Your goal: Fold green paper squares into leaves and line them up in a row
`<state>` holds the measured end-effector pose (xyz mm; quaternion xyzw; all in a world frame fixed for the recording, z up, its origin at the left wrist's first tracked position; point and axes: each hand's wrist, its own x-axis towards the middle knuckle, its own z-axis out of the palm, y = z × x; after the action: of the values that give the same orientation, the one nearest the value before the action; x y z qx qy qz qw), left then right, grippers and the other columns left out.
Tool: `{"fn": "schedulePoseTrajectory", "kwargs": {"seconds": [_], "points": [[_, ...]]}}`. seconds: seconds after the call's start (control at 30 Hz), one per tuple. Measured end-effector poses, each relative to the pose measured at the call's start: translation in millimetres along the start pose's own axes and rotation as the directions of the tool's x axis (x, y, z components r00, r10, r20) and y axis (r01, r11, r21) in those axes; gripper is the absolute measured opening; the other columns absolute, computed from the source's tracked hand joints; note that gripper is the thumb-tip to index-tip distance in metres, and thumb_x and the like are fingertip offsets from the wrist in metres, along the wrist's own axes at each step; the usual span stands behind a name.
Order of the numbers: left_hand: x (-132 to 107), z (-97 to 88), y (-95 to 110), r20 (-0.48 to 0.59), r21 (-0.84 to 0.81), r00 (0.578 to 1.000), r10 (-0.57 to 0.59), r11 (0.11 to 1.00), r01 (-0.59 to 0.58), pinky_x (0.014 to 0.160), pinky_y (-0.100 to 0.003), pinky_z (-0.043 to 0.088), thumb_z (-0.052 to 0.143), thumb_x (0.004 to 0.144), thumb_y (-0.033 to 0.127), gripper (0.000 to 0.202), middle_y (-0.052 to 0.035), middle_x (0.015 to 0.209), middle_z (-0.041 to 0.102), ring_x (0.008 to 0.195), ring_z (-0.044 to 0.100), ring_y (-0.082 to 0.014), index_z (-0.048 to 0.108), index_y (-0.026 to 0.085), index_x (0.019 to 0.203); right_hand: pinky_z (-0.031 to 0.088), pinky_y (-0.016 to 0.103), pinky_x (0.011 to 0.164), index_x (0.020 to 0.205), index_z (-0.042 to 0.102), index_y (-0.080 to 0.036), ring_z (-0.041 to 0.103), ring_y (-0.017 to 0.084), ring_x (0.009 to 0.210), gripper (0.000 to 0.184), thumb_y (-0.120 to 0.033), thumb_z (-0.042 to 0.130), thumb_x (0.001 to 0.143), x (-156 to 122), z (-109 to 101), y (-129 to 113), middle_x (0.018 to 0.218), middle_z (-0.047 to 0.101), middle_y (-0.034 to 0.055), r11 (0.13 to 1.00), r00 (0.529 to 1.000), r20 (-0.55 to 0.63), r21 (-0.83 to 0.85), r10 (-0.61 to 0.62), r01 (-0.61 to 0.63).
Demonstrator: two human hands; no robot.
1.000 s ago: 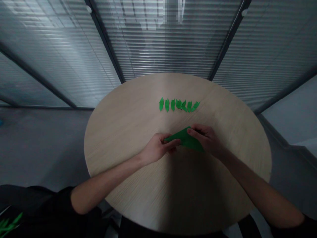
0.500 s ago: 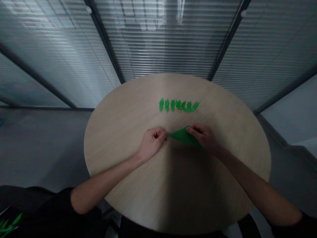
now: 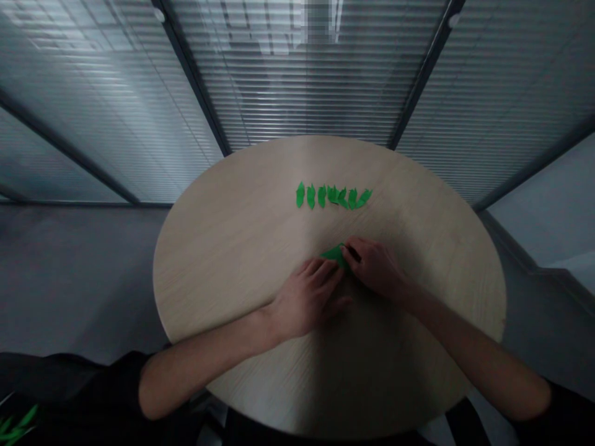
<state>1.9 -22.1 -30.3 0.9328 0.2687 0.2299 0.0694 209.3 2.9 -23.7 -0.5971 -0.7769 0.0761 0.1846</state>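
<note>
A green paper piece (image 3: pixel 334 253) lies on the round wooden table (image 3: pixel 223 260), mostly covered by my hands. My left hand (image 3: pixel 309 297) lies flat on it with its fingers stretched out. My right hand (image 3: pixel 376 267) presses its fingertips down on the paper's upper right edge. Only a small green corner shows between the two hands. A row of several small folded green paper shapes (image 3: pixel 332 196) sits farther back on the table.
Glass walls with horizontal blinds (image 3: pixel 297 74) and dark frames stand behind the table. More green paper bits (image 3: pixel 13 422) show at the bottom left corner, off the table. Grey floor surrounds the table.
My left hand has opened from a closed pinch at the paper's left tip and moved right, flat over the paper. The paper now shows much less. My right hand stayed on it.
</note>
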Motion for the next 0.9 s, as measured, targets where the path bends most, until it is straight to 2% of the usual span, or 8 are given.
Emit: {"fn": "schedulePoseTrajectory", "kwargs": {"seconds": [0.17,0.33,0.5,0.67,0.8,0.9], "points": [[-0.9,1.5,1.4,0.039,0.030,0.999,0.030,0.999,-0.031,0.104,-0.051,0.057,0.051,0.105,0.054,0.059,-0.0227,0.131,0.067,0.121,0.062,-0.0357,0.064,0.003,0.133,0.026,0.032,0.062,0.098,0.068,-0.018,0.061,0.019,0.069,0.028,-0.028,0.044,0.107,-2.1,2.4,-4.2,0.095,0.075,0.0086,0.991,0.998,0.057,-0.129,-0.023,0.030],[-0.5,4.1,0.5,0.084,0.063,0.996,0.036,0.997,-0.041,0.105,-0.050,0.055,0.051,0.104,0.057,0.063,-0.0232,0.133,0.066,0.123,0.062,-0.0361,0.065,0.003,0.132,0.023,0.033,0.061,0.101,0.069,-0.018,0.063,0.019,0.070,0.029,-0.029,0.042,0.108,-2.3,1.8,-5.4,0.098,0.075,0.0081,0.986,0.996,0.078,-0.159,-0.041,0.053],[-1.4,2.6,1.7,0.085,0.102,0.996,0.004,0.995,-0.012,0.101,-0.049,0.056,0.053,0.103,0.056,0.060,-0.0200,0.122,0.069,0.114,0.064,-0.0346,0.066,0.004,0.130,0.023,0.033,0.061,0.102,0.069,-0.018,0.063,0.019,0.071,0.030,-0.028,0.042,0.109,-2.2,0.0,-5.6,0.099,0.075,0.0079,0.984,0.995,0.083,-0.165,-0.055,0.068],[-3.1,-6.0,7.8,0.106,0.162,0.990,-0.098,0.984,0.080,0.085,-0.045,0.059,0.061,0.099,0.054,0.050,-0.0161,0.107,0.070,0.099,0.063,-0.0320,0.070,0.008,0.117,0.025,0.033,0.061,0.101,0.069,-0.018,0.064,0.019,0.072,0.032,-0.029,0.041,0.109,-2.7,0.6,-5.4,0.099,0.075,0.0087,0.985,0.995,0.073,-0.156,-0.065,0.076],[-3.1,-10.1,14.1,0.102,0.255,0.981,-0.167,0.957,0.137,0.085,-0.047,0.058,0.066,0.095,0.052,0.046,-0.0178,0.104,0.070,0.097,0.063,-0.0338,0.074,0.008,0.105,0.025,0.032,0.061,0.101,0.070,-0.018,0.064,0.019,0.072,0.032,-0.030,0.041,0.109,-2.7,-0.3,-6.2,0.100,0.075,0.0086,0.986,0.995,0.074,-0.148,-0.064,0.075],[-3.3,-9.0,16.9,0.090,0.290,0.979,-0.184,0.945,0.151,0.084,-0.047,0.057,0.064,0.096,0.050,0.044,-0.0184,0.103,0.070,0.096,0.063,-0.0341,0.075,0.008,0.103,0.026,0.032,0.062,0.101,0.070,-0.018,0.063,0.019,0.071,0.031,-0.029,0.042,0.109,-2.7,-0.8,-6.5,0.100,0.075,0.0087,0.986,0.994,0.081,-0.145,-0.067,0.078]]}}
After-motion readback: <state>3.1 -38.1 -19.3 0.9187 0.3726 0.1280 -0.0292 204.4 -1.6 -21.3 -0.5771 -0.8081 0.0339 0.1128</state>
